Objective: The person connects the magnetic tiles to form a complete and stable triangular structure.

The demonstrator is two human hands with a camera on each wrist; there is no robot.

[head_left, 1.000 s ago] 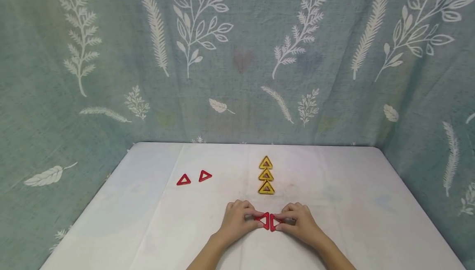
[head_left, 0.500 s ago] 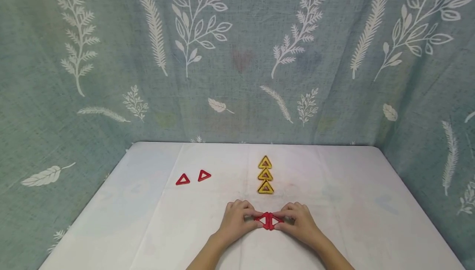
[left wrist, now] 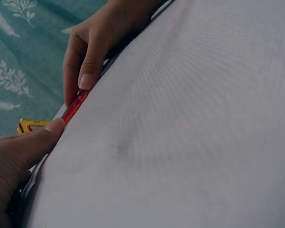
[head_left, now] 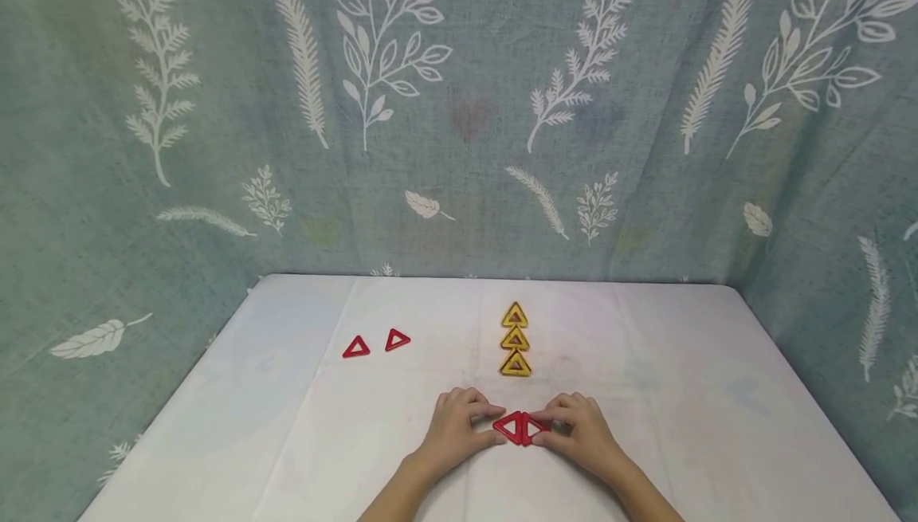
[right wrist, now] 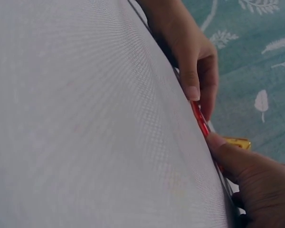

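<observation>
Two red triangle frames lie base to base on the white table, their straight sides meeting. My left hand (head_left: 457, 426) is around the left red triangle (head_left: 498, 426), thumb and index finger spread slightly off its sloping sides. My right hand (head_left: 582, 430) pinches the right red triangle (head_left: 525, 429) between thumb and index finger, covering part of its sides. In the left wrist view the red pieces (left wrist: 75, 107) appear edge-on between the two hands.
Three yellow triangle pieces (head_left: 515, 364) stand in a column, tips up, beyond the hands. Two more red triangles, one upright (head_left: 356, 354) and one turned sideways (head_left: 398, 345), lie at the back left. A leaf-patterned curtain (head_left: 459, 187) hangs behind the table.
The right red triangle has moved left until its side met the left one. My left thumb and index finger have since loosened from the left triangle.
</observation>
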